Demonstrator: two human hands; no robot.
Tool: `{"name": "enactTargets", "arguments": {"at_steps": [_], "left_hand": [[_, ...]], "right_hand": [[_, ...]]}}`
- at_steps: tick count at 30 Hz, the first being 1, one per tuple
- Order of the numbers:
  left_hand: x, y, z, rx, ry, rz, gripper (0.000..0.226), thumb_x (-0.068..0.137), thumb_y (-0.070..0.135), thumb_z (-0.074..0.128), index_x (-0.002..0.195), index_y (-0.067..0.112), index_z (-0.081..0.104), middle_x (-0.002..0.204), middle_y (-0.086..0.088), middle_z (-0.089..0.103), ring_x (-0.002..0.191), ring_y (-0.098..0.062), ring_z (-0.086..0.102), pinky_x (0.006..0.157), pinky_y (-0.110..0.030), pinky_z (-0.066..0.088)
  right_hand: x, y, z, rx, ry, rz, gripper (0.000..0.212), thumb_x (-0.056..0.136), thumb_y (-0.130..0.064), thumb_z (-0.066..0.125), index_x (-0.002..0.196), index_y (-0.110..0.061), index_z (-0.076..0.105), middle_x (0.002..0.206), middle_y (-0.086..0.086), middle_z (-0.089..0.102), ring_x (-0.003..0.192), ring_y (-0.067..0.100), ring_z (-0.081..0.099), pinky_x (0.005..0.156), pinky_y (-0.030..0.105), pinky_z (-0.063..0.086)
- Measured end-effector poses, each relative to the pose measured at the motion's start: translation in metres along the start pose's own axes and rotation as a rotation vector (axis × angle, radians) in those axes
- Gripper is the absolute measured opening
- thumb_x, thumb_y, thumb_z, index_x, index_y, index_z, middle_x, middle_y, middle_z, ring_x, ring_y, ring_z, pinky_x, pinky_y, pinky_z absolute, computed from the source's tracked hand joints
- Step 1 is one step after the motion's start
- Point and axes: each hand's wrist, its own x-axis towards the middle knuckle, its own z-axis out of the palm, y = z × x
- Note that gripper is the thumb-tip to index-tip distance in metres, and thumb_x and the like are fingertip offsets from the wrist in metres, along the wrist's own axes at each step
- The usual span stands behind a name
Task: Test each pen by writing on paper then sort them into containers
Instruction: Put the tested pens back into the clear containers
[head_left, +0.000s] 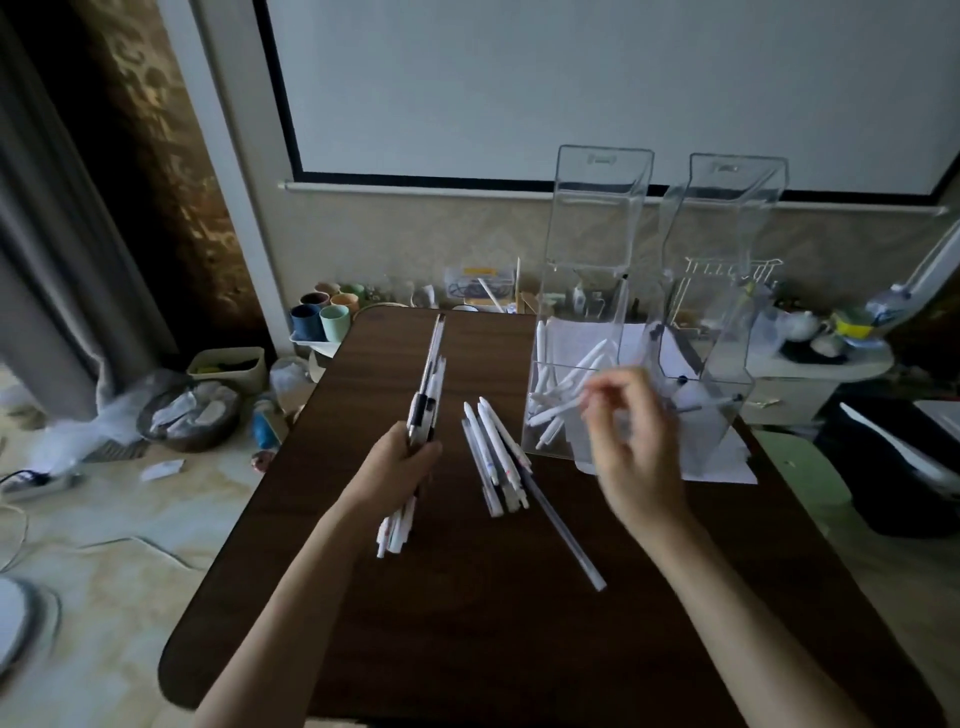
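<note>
Clutching a bundle of pens, the left grip curls tight. The right grip, blurred before the clear container: state unclear.

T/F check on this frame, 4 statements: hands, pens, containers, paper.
1. The left hand grips a bundle of pens. True.
2. The left clear container is empty. False: many white pens lie in its bottom.
3. A loose pile of pens lies on the table between the left hand and the right hand. True.
4. The paper lies at the table's left edge. False: it is on the right side, under the clear containers.
</note>
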Motion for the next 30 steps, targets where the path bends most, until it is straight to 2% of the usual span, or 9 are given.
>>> {"name": "enactTargets", "arguments": {"at_steps": [2,4,8,12,17,21,24,27,30], "left_hand": [[-0.012,0.009,-0.006,-0.146,-0.109,0.143,0.013,0.093,0.004,0.051,0.082,0.004,0.045,0.057,-0.002,0.051,0.049,-0.012,0.048,0.050,-0.025,0.042],[-0.022,0.016,-0.007,-0.202,-0.209,0.229,0.011,0.094,0.001,0.050,0.083,0.001,0.046,0.057,-0.003,0.051,0.051,-0.013,0.048,0.049,-0.023,0.042],[-0.029,0.015,-0.005,-0.313,-0.343,0.277,0.015,0.092,0.009,0.051,0.080,0.003,0.046,0.058,-0.005,0.050,0.052,-0.017,0.047,0.052,-0.026,0.042],[-0.026,0.011,-0.004,-0.489,-0.453,0.245,0.026,0.088,0.021,0.056,0.083,-0.003,0.049,0.065,-0.009,0.047,0.055,-0.019,0.044,0.054,-0.028,0.041],[-0.022,0.015,0.002,-0.588,-0.474,0.233,0.024,0.090,0.027,0.053,0.086,0.003,0.053,0.076,-0.012,0.054,0.060,-0.018,0.053,0.056,-0.026,0.046],[-0.016,0.022,0.009,-0.679,-0.416,0.217,0.021,0.088,0.028,0.053,0.083,0.007,0.055,0.074,-0.010,0.052,0.058,-0.016,0.049,0.056,-0.028,0.047],[-0.013,0.029,0.015,-0.582,-0.376,0.239,0.025,0.086,0.032,0.054,0.082,0.007,0.054,0.070,-0.007,0.051,0.058,-0.015,0.047,0.060,-0.031,0.044],[-0.008,0.034,0.023,-0.586,-0.365,0.265,0.027,0.086,0.033,0.058,0.076,0.009,0.050,0.062,0.000,0.043,0.055,-0.012,0.042,0.058,-0.029,0.041],[-0.005,0.043,0.034,-0.568,-0.392,0.308,0.027,0.088,0.031,0.054,0.078,0.008,0.046,0.060,0.001,0.039,0.053,-0.011,0.040,0.056,-0.026,0.042]], "right_hand": [[-0.001,-0.010,0.019,0.059,-0.276,0.206,0.007,0.093,-0.009,0.052,0.087,-0.008,0.056,0.073,0.013,0.059,0.065,0.020,0.055,0.058,0.023,0.044],[0.001,-0.013,0.037,0.102,-0.386,0.408,0.015,0.093,-0.026,0.056,0.088,-0.013,0.059,0.073,0.012,0.061,0.065,0.024,0.057,0.056,0.030,0.044],[0.017,-0.016,0.063,0.279,-0.256,0.609,0.030,0.087,-0.046,0.060,0.088,-0.016,0.056,0.061,-0.003,0.053,0.050,0.007,0.047,0.052,0.022,0.038],[0.034,-0.010,0.067,0.452,-0.301,0.774,0.029,0.091,-0.030,0.061,0.089,-0.002,0.054,0.053,-0.004,0.043,0.038,0.005,0.035,0.038,0.017,0.026],[0.036,-0.009,0.060,0.490,-0.198,0.707,0.025,0.095,-0.019,0.054,0.089,0.006,0.054,0.055,-0.002,0.044,0.044,0.008,0.039,0.042,0.018,0.031],[0.034,-0.014,0.036,0.455,-0.067,0.501,0.019,0.099,-0.019,0.044,0.083,-0.009,0.047,0.063,-0.004,0.046,0.050,0.003,0.044,0.046,0.012,0.036],[0.047,-0.019,-0.001,0.369,0.257,0.313,0.019,0.101,-0.015,0.038,0.083,-0.016,0.044,0.066,-0.007,0.046,0.054,0.002,0.043,0.050,0.012,0.037],[0.069,-0.008,-0.048,0.210,0.627,0.178,0.016,0.100,-0.021,0.039,0.084,-0.023,0.041,0.068,-0.012,0.047,0.061,0.005,0.045,0.059,0.023,0.041],[0.082,0.015,-0.084,-0.072,0.770,0.089,0.015,0.101,-0.022,0.038,0.086,-0.019,0.042,0.067,-0.011,0.046,0.059,0.005,0.045,0.058,0.029,0.040]]}}
